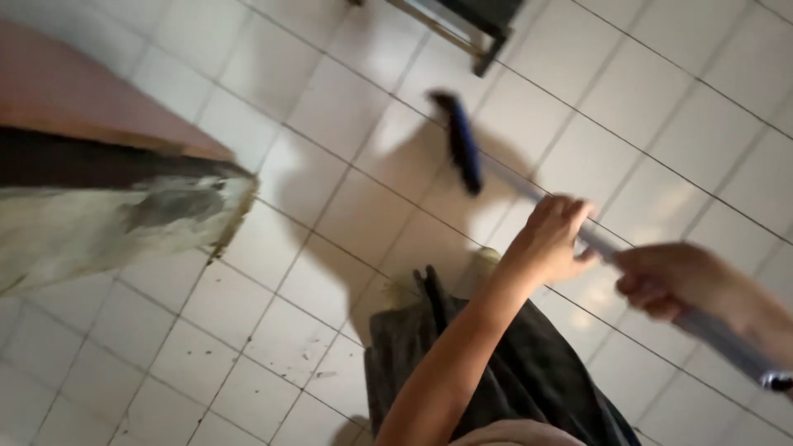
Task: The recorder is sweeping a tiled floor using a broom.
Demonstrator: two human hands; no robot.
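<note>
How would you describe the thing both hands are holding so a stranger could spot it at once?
Start from the white tiled floor and follow the pale, blurred handle gripped by the left hand and right hand up and left. At its end is the broom head, a narrow dark blue bar resting on the tiles, the only blue thing in view.

Off to your left: white tiled floor (330,206) with dark grout lines, some dark specks and grime on the tiles below and left of your hands. Farther left, a reddish-brown slab (91,99) on a rough grey concrete base (124,223). Up above your hands, at the top edge, a dark metal frame leg (487,37) stands on the tiles.
</note>
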